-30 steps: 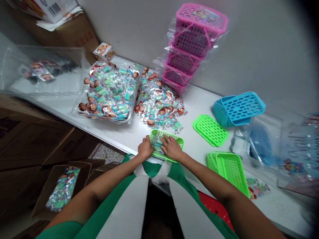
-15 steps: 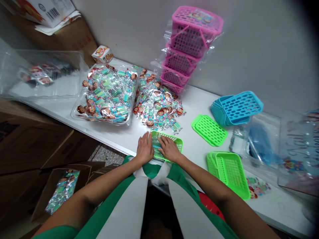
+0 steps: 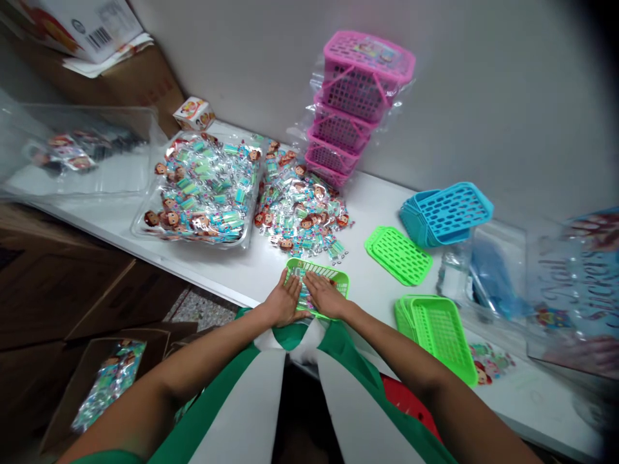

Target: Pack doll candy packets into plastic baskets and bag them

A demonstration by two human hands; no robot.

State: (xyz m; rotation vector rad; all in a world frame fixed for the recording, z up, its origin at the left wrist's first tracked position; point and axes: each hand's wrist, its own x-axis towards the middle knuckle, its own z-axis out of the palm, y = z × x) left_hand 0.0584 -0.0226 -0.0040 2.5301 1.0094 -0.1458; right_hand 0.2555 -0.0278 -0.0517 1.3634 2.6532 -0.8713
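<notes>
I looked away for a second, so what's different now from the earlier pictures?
The left hand, earlier curled at the left end of the green basket, has straightened its fingers and reaches in over that end. The right hand has drawn its spread fingers together, remaining over the basket. The pink baskets and pile of packets stayed put.

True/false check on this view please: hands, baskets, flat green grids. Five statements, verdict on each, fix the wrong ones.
1. The left hand and right hand are both at a green basket. True.
2. That basket is empty. False: packets show inside it.
3. Blue baskets are right of the pink baskets. True.
4. The blue baskets sit between the hands. False: they are right of both.
5. Flat green grids lie on the table. True.
</notes>
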